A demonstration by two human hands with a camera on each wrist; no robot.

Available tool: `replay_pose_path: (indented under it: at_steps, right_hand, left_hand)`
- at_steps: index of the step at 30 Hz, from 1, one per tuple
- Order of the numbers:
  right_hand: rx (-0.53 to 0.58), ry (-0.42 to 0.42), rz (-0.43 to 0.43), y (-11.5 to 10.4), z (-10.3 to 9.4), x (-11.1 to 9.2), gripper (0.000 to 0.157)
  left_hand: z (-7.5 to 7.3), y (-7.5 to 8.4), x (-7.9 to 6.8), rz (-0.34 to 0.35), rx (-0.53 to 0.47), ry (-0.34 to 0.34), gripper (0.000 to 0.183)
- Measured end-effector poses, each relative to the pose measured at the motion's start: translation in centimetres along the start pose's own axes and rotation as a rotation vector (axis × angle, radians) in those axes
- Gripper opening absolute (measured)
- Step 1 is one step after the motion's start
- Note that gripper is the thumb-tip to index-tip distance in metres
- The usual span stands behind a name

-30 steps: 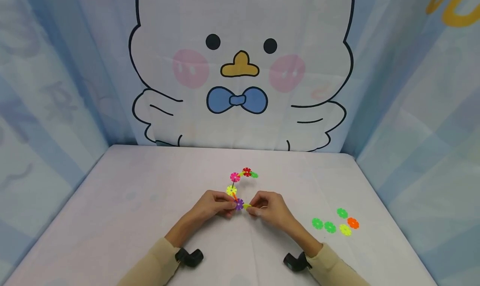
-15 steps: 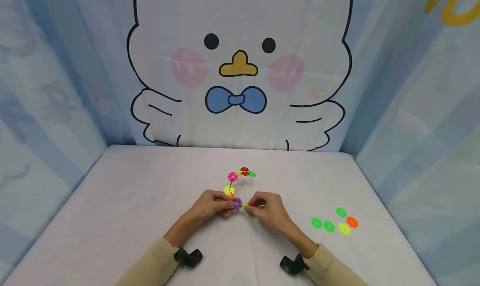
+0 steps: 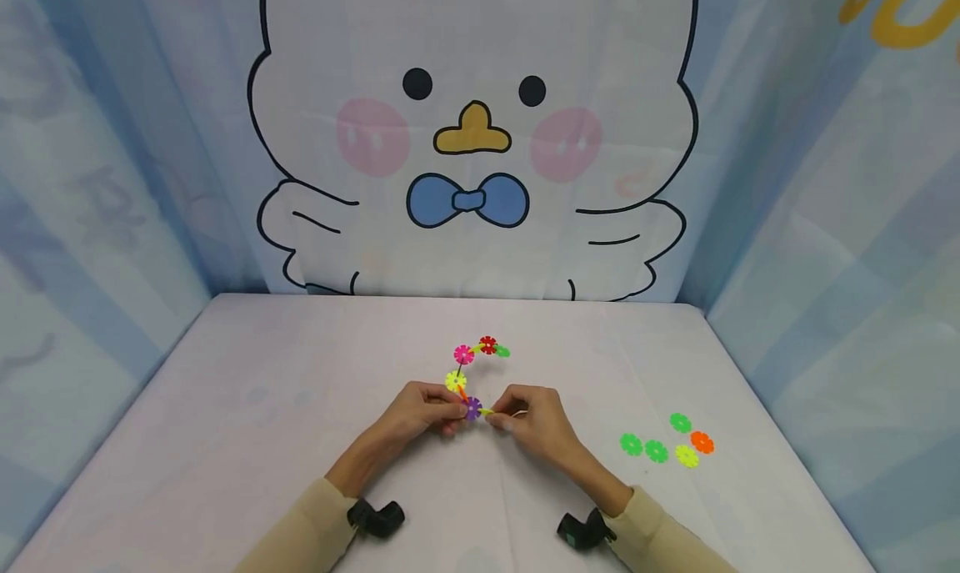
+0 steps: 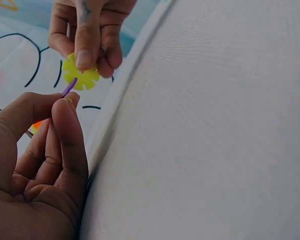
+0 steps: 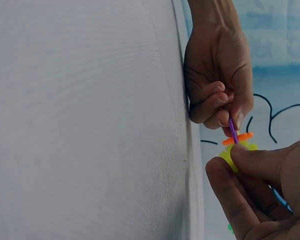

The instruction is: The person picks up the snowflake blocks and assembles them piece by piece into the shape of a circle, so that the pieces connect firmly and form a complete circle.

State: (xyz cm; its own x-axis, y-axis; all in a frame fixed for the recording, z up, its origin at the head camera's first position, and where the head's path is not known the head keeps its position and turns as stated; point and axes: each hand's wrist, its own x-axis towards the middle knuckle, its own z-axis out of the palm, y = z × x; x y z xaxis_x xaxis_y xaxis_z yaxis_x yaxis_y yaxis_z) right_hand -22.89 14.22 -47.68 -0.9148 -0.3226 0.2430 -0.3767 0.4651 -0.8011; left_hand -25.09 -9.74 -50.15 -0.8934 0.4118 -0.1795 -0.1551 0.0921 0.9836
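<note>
Chain [image 3: 455, 380] of slotted discs arcs over the table [image 3: 187, 439] middle, between and beyond the hands. Head: left hand [image 3: 420, 410] pinches purple disc [image 3: 473, 409] at the chain's near end; right hand [image 3: 536, 419] pinches yellow disc [image 3: 486, 411] just beside it. Loose discs [image 3: 656, 450] lie right of the right hand: three green, one orange, one yellow. Left wrist: thumb and finger clamped on purple disc, edge-on; yellow disc faces camera in right fingertips. Right wrist: purple disc overlaps yellow disc; can't tell if slotted. Orange disc [image 5: 245, 136] close behind.
</note>
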Motion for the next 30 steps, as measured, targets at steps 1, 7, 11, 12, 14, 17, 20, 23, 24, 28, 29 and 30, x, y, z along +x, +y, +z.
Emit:
replay_pose_path:
  at_steps: [1, 7, 11, 12, 14, 17, 20, 23, 24, 28, 29, 30]
  right_hand:
    - [0.003, 0.001, -0.003, 0.01, 0.01, 0.0, 0.013]
    - [0.015, -0.011, -0.018, 0.19, 0.06, 0.04, 0.013]
    - [0.021, -0.024, -0.029, 0.35, 0.09, 0.06, 0.012]
    - [0.024, -0.028, -0.033, 0.37, 0.09, 0.05, 0.012]
    - [0.03, -0.035, -0.043, 0.39, 0.08, 0.05, 0.012]
    - [0.032, -0.046, -0.061, 0.35, 0.02, 0.05, 0.011]
    - [0.021, -0.055, -0.072, 0.19, -0.03, 0.07, 0.011]
    - [0.012, -0.061, -0.073, -0.03, -0.06, 0.06, 0.011]
    - [0.006, -0.062, -0.076, -0.08, -0.05, 0.06, 0.011]
    - [-0.018, -0.054, -0.076, -0.12, 0.06, 0.01, 0.011]
    - [-0.02, -0.051, -0.073, -0.09, 0.1, -0.02, 0.01]
    - [-0.025, -0.045, -0.069, -0.02, 0.16, -0.05, 0.01]
  left_hand:
    - [0.0, 0.01, 0.03, 0.002, -0.001, -0.002, 0.021]
    - [-0.21, -0.03, 0.09, 0.008, -0.015, -0.012, 0.017]
    - [-0.38, -0.03, 0.0, 0.007, -0.032, -0.021, 0.014]
    - [-0.42, -0.04, -0.01, 0.014, -0.032, -0.028, 0.015]
    - [-0.47, -0.02, -0.06, 0.005, -0.039, -0.032, 0.013]
    - [-0.55, -0.06, -0.09, 0.002, -0.043, -0.042, 0.012]
    - [-0.59, -0.07, -0.14, 0.007, -0.039, -0.051, 0.014]
    - [-0.56, -0.06, -0.18, 0.023, -0.026, -0.055, 0.018]
    - [-0.54, -0.06, -0.17, 0.028, -0.018, -0.054, 0.019]
    - [-0.44, -0.03, -0.07, 0.029, -0.003, -0.04, 0.019]
    - [-0.4, -0.02, -0.04, 0.028, -0.003, -0.037, 0.019]
    - [-0.38, -0.06, -0.02, 0.026, -0.006, -0.035, 0.018]
